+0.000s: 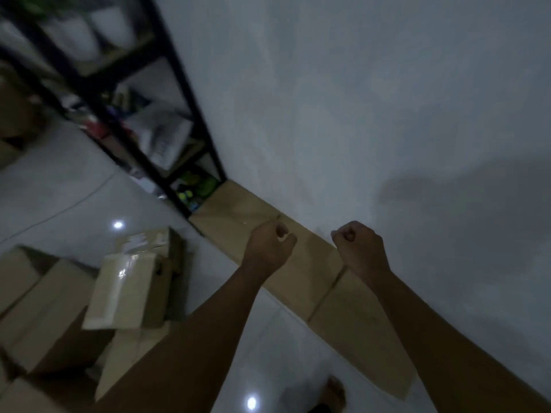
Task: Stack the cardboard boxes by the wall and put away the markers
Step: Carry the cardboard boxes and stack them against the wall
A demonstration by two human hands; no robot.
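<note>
A row of brown cardboard boxes (pixel 238 216) stands along the white wall, running from the shelf corner toward the lower right. Over the middle of that row my left hand (pixel 269 244) is curled into a fist with nothing visible in it. My right hand (pixel 359 244) hovers beside it, nearer the wall, also closed in a fist and empty as far as I can see. More cardboard boxes (pixel 128 289) lie in a loose pile on the floor at the lower left. No markers are visible.
A black metal shelf (pixel 179 84) with bags and small items stands in the upper left against the wall. The glossy white tiled floor (pixel 89 204) lies between the pile and the row. A bare foot (pixel 335 391) shows at the bottom edge.
</note>
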